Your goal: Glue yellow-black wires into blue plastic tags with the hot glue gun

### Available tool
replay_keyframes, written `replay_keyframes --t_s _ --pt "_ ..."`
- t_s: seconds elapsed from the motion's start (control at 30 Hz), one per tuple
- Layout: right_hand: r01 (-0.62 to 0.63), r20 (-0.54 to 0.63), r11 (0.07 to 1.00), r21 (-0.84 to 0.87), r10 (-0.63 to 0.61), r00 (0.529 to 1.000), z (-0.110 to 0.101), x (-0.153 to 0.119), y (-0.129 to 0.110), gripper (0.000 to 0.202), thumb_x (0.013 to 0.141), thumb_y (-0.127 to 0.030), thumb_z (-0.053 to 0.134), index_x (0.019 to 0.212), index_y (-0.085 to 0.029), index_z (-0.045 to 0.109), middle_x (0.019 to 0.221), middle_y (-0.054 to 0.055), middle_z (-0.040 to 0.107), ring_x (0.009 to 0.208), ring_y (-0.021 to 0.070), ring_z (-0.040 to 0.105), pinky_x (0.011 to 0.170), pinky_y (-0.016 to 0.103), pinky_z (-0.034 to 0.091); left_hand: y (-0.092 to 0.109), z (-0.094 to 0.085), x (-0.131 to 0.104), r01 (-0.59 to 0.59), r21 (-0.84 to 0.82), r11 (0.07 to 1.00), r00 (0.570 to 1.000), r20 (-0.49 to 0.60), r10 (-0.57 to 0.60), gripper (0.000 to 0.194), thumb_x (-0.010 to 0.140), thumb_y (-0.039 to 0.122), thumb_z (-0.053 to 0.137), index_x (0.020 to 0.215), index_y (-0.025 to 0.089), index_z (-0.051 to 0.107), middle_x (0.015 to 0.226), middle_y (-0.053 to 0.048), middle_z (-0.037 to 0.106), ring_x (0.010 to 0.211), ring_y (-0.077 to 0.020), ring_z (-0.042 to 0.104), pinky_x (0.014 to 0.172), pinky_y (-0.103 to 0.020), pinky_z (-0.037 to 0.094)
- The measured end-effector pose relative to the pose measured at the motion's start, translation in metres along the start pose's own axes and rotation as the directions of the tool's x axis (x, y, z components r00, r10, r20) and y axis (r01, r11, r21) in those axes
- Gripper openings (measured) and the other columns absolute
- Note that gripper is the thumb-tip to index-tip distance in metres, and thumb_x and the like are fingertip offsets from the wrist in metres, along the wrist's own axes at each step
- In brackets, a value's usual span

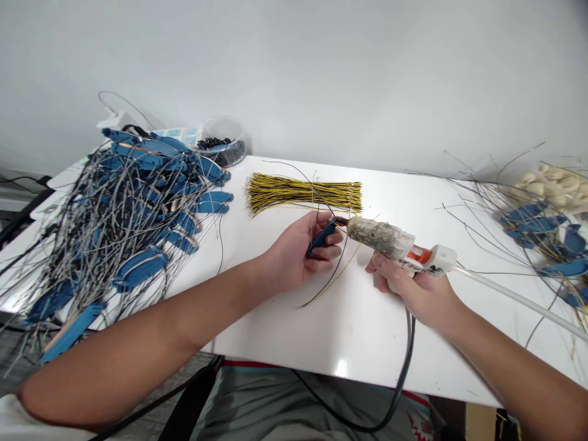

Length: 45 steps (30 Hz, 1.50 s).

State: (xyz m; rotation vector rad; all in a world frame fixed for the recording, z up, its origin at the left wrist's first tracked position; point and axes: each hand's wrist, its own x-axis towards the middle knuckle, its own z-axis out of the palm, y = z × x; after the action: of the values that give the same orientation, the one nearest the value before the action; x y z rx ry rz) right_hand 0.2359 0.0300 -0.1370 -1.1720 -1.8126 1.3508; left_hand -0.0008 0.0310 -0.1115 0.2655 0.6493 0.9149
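Near the middle of the white table, my left hand [307, 248] is closed around a blue plastic part [323, 237] with thin black and yellow wires trailing from it. My right hand [416, 291] grips a hot glue gun [381, 236], white with an orange piece and crusted with brownish residue along its front. The gun's nozzle points left and is at the end of the blue part; whether they touch cannot be made out. A clear glue stick [519, 297] sticks out of the gun's back. Behind my left hand lies a bundle of yellow and black wires [303, 193].
A heap of blue parts with grey wires [151, 159] covers the table's left side. Behind it stands a clear round tub [225, 138] of small black pieces. More wired blue parts [537, 226] and cream-coloured pieces [558, 184] lie at right. The gun's black cable [404, 380] hangs over the front edge.
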Motion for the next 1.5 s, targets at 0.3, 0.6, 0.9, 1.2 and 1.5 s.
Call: replay_keyframes --t_s 0.3,0.6,0.9,1.2,1.5 --pt "0.002 -0.002 0.998 -0.060 -0.002 1.000 -0.0017 -0.0004 0.0031 0.036 0.102 -0.053 0.061 0.092 -0.019 0.065 0.078 0.004 0.066 0.064 0.0162 0.062 0.060 0.031 0.051 0.0005 0.0016 -0.0006 0.023 -0.014 1.000 1.000 0.013 -0.023 0.025 0.097 0.027 0.051 0.075 0.016 0.044 0.072 0.003 0.031 0.049 -0.0056 0.023 0.033 -0.011 0.015" --pt "-0.020 0.026 0.997 -0.080 0.023 0.999 -0.0019 0.0003 0.0004 0.037 0.103 -0.055 0.061 0.092 -0.020 0.064 0.074 0.003 0.064 0.065 0.0159 0.061 0.059 0.030 0.051 -0.0005 0.0005 -0.0001 0.006 0.010 1.000 1.000 0.030 -0.006 0.021 0.096 0.027 0.052 0.080 0.015 0.048 0.074 0.003 0.032 0.050 -0.0055 0.023 0.034 -0.010 0.017" --pt "0.026 0.047 0.989 -0.143 -0.020 0.999 -0.0018 0.0021 -0.0031 0.036 0.105 -0.051 0.059 0.086 -0.020 0.062 0.067 0.002 0.062 0.069 0.0179 0.064 0.060 0.030 0.050 -0.0016 -0.0012 0.0004 0.008 0.007 1.000 1.000 0.028 -0.008 0.022 0.098 0.028 0.052 0.080 0.015 0.051 0.074 0.002 0.034 0.049 -0.0056 0.024 0.034 -0.010 0.017" --pt "0.168 0.080 0.971 -0.172 -0.156 0.984 -0.0042 0.0030 0.0007 0.031 0.107 -0.045 0.056 0.088 -0.021 0.064 0.067 0.002 0.061 0.072 0.0187 0.066 0.063 0.031 0.051 -0.0007 -0.0013 0.0004 0.013 -0.009 1.000 1.000 0.028 -0.012 0.017 0.096 0.027 0.054 0.084 0.015 0.054 0.071 0.003 0.035 0.048 -0.0058 0.025 0.034 -0.011 0.016" --pt "0.151 0.059 0.982 -0.116 -0.145 0.988 -0.0035 0.0002 -0.0010 0.029 0.106 -0.042 0.060 0.086 -0.021 0.065 0.068 0.002 0.062 0.071 0.0176 0.066 0.064 0.029 0.052 -0.0001 -0.0017 0.0002 0.016 -0.009 1.000 0.999 0.030 -0.016 0.017 0.096 0.027 0.054 0.084 0.015 0.055 0.072 0.003 0.034 0.048 -0.0058 0.025 0.034 -0.011 0.017"
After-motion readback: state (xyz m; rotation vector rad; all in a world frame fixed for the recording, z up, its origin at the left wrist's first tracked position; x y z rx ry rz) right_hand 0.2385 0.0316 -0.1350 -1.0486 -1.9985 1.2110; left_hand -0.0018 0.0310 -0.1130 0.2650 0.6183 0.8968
